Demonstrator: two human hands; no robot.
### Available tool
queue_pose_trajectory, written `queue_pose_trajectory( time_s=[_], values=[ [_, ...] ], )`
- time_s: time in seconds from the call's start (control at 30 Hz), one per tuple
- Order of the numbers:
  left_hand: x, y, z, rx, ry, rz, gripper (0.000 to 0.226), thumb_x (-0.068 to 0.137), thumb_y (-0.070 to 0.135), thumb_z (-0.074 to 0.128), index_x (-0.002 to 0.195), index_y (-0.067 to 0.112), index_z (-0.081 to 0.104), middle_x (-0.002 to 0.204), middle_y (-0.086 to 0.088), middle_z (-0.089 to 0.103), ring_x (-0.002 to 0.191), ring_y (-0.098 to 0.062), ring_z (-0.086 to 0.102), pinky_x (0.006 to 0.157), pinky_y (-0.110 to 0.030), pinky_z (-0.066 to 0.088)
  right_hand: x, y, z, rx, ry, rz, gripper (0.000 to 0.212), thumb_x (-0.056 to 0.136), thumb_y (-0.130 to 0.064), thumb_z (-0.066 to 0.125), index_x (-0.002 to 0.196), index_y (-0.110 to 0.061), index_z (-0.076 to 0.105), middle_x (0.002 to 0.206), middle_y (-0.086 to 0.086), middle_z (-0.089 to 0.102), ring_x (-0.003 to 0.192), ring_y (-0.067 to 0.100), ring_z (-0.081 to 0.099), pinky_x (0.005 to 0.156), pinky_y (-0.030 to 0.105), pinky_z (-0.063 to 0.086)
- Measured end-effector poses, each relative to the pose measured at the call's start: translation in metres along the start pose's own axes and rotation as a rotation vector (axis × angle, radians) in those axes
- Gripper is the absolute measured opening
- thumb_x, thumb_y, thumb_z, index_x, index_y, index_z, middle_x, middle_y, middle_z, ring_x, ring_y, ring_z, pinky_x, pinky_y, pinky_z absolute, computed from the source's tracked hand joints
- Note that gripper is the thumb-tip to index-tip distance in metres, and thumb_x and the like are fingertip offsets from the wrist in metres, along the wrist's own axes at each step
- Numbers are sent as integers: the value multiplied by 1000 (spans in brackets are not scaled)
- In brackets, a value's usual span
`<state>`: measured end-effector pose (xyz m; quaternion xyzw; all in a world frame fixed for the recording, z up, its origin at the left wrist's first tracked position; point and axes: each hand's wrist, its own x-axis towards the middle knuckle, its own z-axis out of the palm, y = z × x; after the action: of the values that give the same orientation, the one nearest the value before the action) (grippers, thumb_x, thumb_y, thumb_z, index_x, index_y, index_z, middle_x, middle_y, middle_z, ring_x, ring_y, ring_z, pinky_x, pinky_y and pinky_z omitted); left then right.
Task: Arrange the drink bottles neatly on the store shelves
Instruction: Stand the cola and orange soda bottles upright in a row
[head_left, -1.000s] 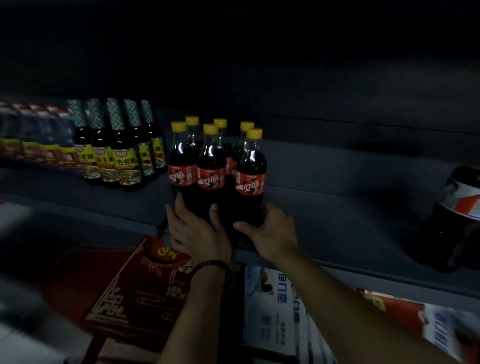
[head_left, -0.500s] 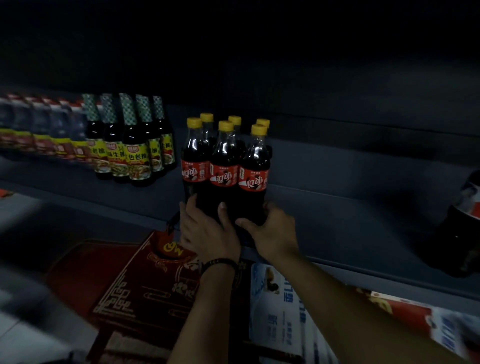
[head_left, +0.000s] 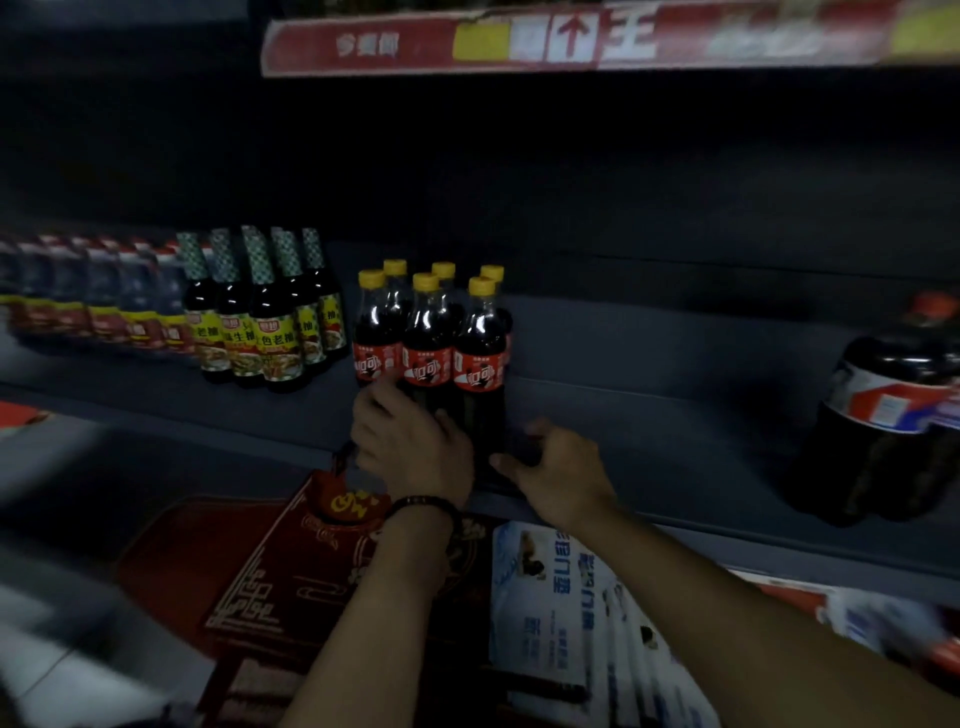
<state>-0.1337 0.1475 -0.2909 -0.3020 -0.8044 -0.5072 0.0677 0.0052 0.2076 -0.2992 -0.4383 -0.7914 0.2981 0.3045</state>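
Six cola bottles (head_left: 428, 358) stand upright on a dark shelf (head_left: 675, 415), long axes vertical, yellow caps on top and red labels facing the viewer. They form two tight rows of three and are filled with dark liquid almost to the neck.

The left hand (head_left: 410, 447), a dark bracelet (head_left: 426, 503) on its wrist, rests against the lower front of the left and middle bottles, fingers nearly straight and slightly spread. The right hand (head_left: 556, 473) is at the base of the right front bottle, thumb stretched toward it and fingers bent. In the dim light I cannot tell if it grips.

Just left of the group stand sauce bottles (head_left: 260, 332) with green checked necks. A large soda bottle (head_left: 893, 426) stands well apart to the right. Below the shelf lie a red box (head_left: 270, 571) and white and blue packs (head_left: 566, 623).
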Motion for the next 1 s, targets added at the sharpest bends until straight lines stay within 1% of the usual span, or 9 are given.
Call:
queue_pose_trajectory(
  time_s=[0.2,0.3,0.4,0.53,0.6,0.7,0.8,0.87,1.0],
  values=[
    [-58,74,-63,-17,-428,422,17,92,40,54,109,37,58,118,3,63,110,-26,61,97,-52,49,-84,23,-111,23,88,57,18,97,-32,72,110,-20,72,96,-9,68,83,-4,58,63,-4,39],
    [-109,95,-68,-71,-644,423,10,88,47,60,97,43,57,106,9,67,95,-17,67,87,-40,58,-128,41,-165,-8,194,98,7,94,-24,74,97,-18,75,87,-8,71,76,-4,60,63,-3,38],
    [-156,114,-61,-186,-778,329,13,94,25,75,92,33,65,101,4,69,90,-11,67,69,-9,51,-159,70,-210,32,327,169,5,93,-18,75,90,-21,72,79,-14,69,70,-14,61,62,-1,40],
    [-196,132,-24,-235,-837,291,14,96,21,75,102,22,63,105,2,66,96,-11,65,71,-1,45,-179,121,-252,78,504,258,5,94,-20,74,97,-21,70,82,-9,71,77,5,64,61,9,43],
    [-201,147,1,-287,-836,276,20,96,23,75,109,23,60,111,3,64,105,-14,65,73,-3,47,-178,146,-266,103,550,308,8,95,-24,73,99,-19,69,85,-4,71,79,10,63,62,15,43],
    [-205,176,40,-349,-826,217,37,93,32,78,122,26,56,120,7,62,110,-15,63,78,-16,50,-167,177,-282,121,586,324,12,95,-25,74,101,-16,68,86,-4,69,84,15,63,56,6,38],
    [-217,198,89,-395,-778,163,56,86,42,83,128,29,50,129,6,58,116,-15,61,95,-34,55,-144,196,-294,163,640,285,19,92,-23,77,103,-15,64,86,-8,67,86,13,62,64,6,39],
    [-229,208,122,-434,-739,119,68,82,44,86,133,27,46,136,2,55,123,-17,57,106,-42,52,-123,206,-303,174,670,273,32,89,-27,80,112,-18,59,98,-4,67,95,16,63,75,20,44],
    [-252,216,170,-521,-640,70,91,75,44,92,144,22,38,144,1,48,131,-17,50,112,-39,47,-95,233,-311,148,636,260,68,82,-31,85,137,-17,48,132,5,56,118,21,58,96,38,52]
  ],
)
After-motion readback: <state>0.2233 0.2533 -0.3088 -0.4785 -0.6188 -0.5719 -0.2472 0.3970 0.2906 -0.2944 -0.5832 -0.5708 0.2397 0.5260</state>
